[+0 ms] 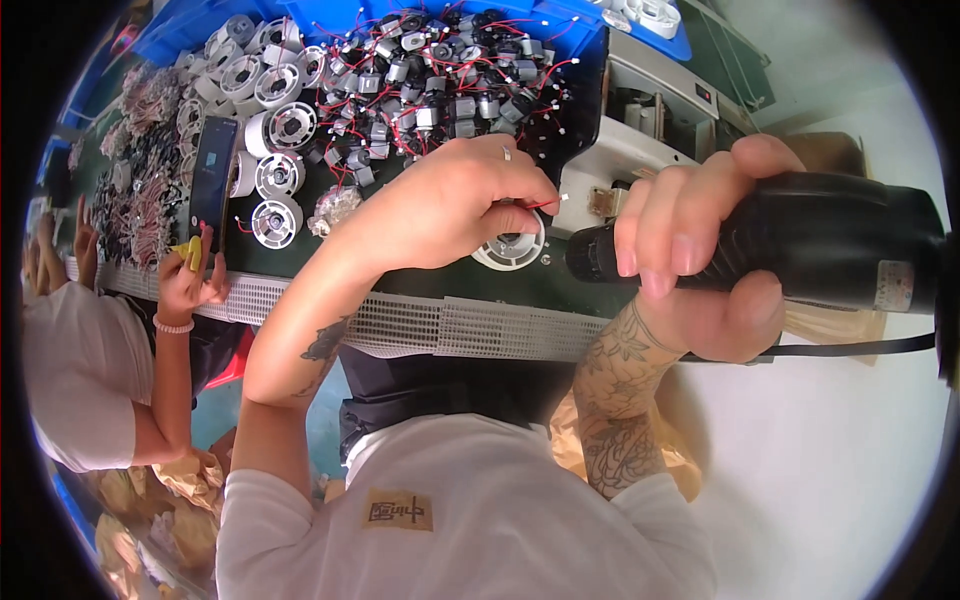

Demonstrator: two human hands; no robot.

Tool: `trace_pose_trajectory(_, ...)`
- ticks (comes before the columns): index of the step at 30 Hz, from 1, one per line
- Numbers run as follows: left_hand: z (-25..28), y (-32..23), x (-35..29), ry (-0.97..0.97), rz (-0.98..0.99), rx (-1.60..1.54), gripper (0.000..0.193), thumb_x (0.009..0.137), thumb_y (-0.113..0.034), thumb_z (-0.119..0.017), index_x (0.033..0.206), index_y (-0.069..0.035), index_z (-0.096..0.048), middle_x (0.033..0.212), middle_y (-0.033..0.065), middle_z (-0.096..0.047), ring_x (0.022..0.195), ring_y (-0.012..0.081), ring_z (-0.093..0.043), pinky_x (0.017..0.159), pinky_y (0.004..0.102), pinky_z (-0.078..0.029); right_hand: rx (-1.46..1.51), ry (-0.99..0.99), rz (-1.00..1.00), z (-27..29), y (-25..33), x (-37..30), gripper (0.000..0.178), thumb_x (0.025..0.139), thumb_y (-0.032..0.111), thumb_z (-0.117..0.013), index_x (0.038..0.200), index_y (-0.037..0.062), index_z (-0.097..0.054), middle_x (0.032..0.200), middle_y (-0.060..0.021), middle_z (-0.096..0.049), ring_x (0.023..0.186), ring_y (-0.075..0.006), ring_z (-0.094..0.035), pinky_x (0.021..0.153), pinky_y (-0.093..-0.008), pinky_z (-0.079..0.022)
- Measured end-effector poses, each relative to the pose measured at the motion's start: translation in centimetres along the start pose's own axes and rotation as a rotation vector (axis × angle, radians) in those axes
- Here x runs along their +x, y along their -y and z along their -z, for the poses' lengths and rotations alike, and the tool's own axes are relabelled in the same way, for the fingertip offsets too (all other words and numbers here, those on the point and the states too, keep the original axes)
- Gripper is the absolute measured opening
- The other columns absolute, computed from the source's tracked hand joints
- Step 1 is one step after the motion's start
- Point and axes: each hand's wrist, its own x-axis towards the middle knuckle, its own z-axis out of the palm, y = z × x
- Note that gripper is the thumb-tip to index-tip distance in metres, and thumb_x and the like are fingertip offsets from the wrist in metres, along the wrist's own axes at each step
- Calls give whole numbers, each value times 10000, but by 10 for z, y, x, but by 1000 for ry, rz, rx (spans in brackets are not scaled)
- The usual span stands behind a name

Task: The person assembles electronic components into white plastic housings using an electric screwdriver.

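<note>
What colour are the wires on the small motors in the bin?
Red, on the small motors in the blue bin; head view.

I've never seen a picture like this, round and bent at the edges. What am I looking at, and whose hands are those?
A wide-angle camera on a worker's head looks down at their own two hands; that lens bends the edges. The left hand presses on a round white plastic housing with a red wire on the dark bench. The right hand grips a black electric screwdriver. Behind lie more white housings and a blue tray of small motors with red wires. At left, another person's hand holds something yellow.
</note>
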Motion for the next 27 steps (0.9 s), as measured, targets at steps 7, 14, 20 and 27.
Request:
trace_pose_trajectory(7,-9,0,-9,-133,8,3,276,687,-5,-738,948,-41,-655,810,75,-619,779,269,-556,673,365,-470,-19,10,9,-10,-14,-1,661,899,387,-590,1346,-15,-314,805,-45,-514,566,-142,-491,529,-300,-426)
trace_pose_trajectory(14,-20,2,-10,-131,85,32,341,669,20,-700,1000,-33,-635,856,98,-579,861,306,-554,755,388,-465,-60,74,-13,-7,-19,2,649,909,387,-573,1347,-18,-317,818,-50,-517,572,-143,-491,536,-301,-424)
trace_pose_trajectory(20,-18,10,-16,-99,206,-52,319,683,34,-695,990,-32,-642,889,122,-553,871,317,-564,756,390,-463,-84,56,25,-11,-25,1,629,927,394,-534,1344,-24,-317,811,-53,-505,568,-142,-484,532,-301,-419)
trace_pose_trajectory(27,-22,14,-17,-100,209,-70,290,696,25,-705,973,-31,-642,887,117,-554,856,310,-565,730,388,-459,-112,91,23,-10,-28,0,618,924,393,-543,1333,-18,-329,801,-52,-500,560,-142,-479,523,-301,-416)
